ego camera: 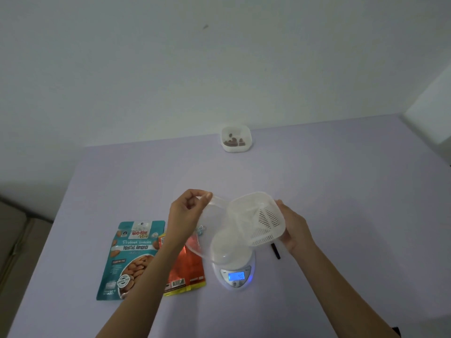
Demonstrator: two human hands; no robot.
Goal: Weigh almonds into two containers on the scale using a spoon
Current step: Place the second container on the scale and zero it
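My left hand (pixel 186 213) pinches the rim of a clear plastic bowl (pixel 214 237) held tilted above the scale (pixel 235 274). Beside it, my right hand (pixel 291 228) grips a white slotted basket container (pixel 260 219), tilted with its open side toward me. The white scale sits below them with its blue display lit. A teal bag of roasted almonds (pixel 129 258) lies flat to the left. At the far edge of the table stands a second white container (pixel 236 139) with several almonds in it. A dark thin object (pixel 275 251), possibly the spoon's handle, lies right of the scale.
An orange foil packet (pixel 188 267) lies between the almond bag and the scale, partly under my left forearm. The lilac table (pixel 341 215) meets a white wall at the back. A beige sofa edge (pixel 12 235) shows at the far left.
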